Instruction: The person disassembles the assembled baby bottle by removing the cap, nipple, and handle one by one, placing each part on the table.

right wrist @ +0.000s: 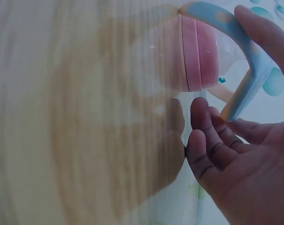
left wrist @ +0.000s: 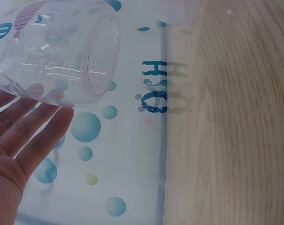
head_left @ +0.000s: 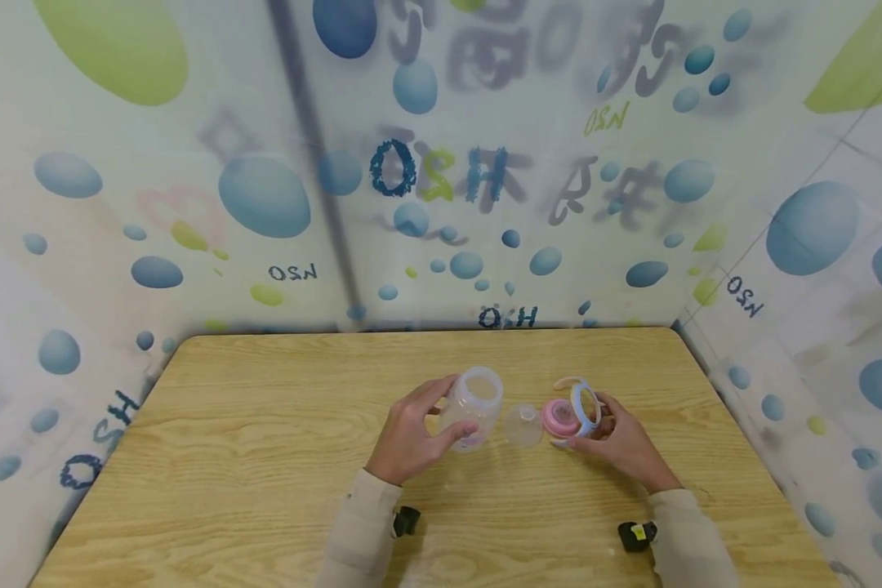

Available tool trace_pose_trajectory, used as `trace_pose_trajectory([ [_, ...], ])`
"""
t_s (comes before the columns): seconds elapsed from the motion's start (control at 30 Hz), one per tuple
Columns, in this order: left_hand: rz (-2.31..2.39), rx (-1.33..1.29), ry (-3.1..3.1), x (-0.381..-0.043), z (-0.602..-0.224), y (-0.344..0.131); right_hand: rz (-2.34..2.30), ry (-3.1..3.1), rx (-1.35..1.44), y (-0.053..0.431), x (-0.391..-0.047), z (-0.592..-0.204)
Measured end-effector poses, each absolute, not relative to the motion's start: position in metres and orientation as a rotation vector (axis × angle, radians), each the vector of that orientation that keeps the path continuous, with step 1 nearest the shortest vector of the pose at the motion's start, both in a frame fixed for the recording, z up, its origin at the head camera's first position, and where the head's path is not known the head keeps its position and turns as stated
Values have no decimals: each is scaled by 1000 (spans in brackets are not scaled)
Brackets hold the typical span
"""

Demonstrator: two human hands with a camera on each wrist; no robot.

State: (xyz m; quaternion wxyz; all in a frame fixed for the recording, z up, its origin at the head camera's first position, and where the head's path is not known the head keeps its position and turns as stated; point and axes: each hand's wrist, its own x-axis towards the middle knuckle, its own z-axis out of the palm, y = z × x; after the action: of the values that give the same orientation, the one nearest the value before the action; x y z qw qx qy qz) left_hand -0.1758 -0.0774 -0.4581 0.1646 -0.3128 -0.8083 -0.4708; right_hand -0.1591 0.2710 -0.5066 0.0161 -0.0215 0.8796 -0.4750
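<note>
My left hand [head_left: 409, 434] grips a clear baby bottle [head_left: 474, 408] above the table, thumb on the near side and fingers round the far side. The bottle's wide mouth is uncovered, and in the left wrist view the bottle body [left wrist: 52, 56] carries a coloured print. My right hand [head_left: 627, 445] holds a light blue bottle handle [head_left: 577, 402] between thumb and fingers. Just left of it, a pink bottle collar [head_left: 559, 420] sits on the table; the right wrist view shows this pink collar [right wrist: 200, 54] beside the handle. A clear dome cap [head_left: 523, 426] stands between bottle and collar.
The wooden table [head_left: 228, 457] ends at a wall sheet [head_left: 441, 245] printed with blue and green spots. Another printed sheet [head_left: 816, 327] borders the right side. Dark wrist devices sit at both sleeves.
</note>
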Motion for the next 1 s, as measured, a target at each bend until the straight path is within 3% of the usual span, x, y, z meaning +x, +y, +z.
trace_pose_trajectory([
  [0.77,-1369,-853,-2309,-176,-459,-81,-1423,2795,-159,264,-157,-503],
  [1.0,-1379,-852,-2321,-175,-458,-83,-1320,2803,-75,262,-156,-501],
])
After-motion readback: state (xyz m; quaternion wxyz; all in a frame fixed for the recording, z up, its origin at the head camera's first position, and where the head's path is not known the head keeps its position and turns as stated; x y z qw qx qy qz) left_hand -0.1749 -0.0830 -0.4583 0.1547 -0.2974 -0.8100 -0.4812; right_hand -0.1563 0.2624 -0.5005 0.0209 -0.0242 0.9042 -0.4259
